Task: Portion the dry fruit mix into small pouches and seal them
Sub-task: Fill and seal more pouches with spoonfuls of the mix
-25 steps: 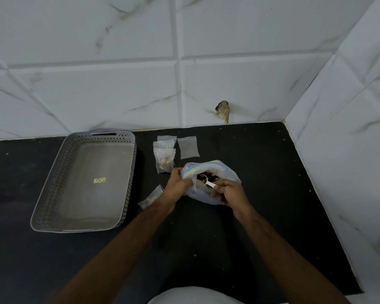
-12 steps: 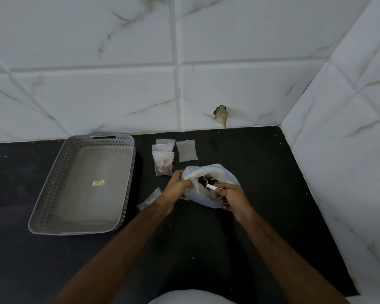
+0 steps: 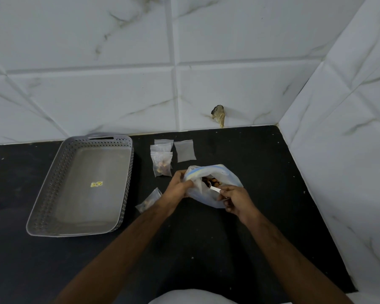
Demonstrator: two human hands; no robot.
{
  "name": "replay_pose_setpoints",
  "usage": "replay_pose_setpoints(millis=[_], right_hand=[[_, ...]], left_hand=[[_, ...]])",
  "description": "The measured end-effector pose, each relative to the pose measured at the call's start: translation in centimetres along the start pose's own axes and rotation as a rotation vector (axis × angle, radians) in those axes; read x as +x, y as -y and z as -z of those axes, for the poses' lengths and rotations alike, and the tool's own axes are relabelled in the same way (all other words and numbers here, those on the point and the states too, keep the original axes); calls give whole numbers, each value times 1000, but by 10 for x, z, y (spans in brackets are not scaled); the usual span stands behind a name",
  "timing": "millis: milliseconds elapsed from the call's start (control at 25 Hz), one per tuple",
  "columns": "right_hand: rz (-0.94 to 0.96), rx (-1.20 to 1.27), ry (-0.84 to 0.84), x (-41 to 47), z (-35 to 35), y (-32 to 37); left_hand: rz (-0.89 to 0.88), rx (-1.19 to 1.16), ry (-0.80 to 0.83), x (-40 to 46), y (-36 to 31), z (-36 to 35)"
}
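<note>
Both my forearms reach forward from the bottom of the view and converge toward the middle. My left hand (image 3: pixel 177 185) is curled, fingers and thumb pinching the rim of the big plastic bag (image 3: pixel 224 175) to keep its mouth open. My right hand (image 3: pixel 237 199) sits just beside it, knuckles up, fingertips pinching the white spoon (image 3: pixel 214 189) handle, its bowl down inside the bag.

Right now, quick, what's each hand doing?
Left hand: grips the rim of the big clear plastic bag of dry fruit mix.
Right hand: pinches the small white spoon.
</note>
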State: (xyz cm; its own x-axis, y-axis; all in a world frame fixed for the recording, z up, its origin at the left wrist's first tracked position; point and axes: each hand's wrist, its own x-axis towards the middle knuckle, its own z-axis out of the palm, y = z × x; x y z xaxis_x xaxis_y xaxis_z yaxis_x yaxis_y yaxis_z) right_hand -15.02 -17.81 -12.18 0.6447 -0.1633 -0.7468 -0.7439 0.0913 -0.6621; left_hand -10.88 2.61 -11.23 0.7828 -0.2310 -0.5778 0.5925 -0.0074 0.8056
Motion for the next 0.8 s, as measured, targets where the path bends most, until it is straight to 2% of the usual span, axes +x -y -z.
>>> replay_pose_setpoints(millis=[80,200,360,560,680,800], right_hand=[[-61,135,22,0,1,-1],[-90,278,63,-2,2,-5],[0,158,29,-8,-3,-5],[28,222,-12,-12,2,-1],[74,107,-31,-14,9,-2],[107,32,-5,-19,15,1]], left_hand=[[-18,5,-16,-2,0,0],[18,-134,-6,-5,-4,-1],[55,-218,7,-7,-9,-4],[16,-165,-24,-9,-3,-1],[59,-215,-46,-8,-4,-1],[77,-159,-79,-6,-4,-1]])
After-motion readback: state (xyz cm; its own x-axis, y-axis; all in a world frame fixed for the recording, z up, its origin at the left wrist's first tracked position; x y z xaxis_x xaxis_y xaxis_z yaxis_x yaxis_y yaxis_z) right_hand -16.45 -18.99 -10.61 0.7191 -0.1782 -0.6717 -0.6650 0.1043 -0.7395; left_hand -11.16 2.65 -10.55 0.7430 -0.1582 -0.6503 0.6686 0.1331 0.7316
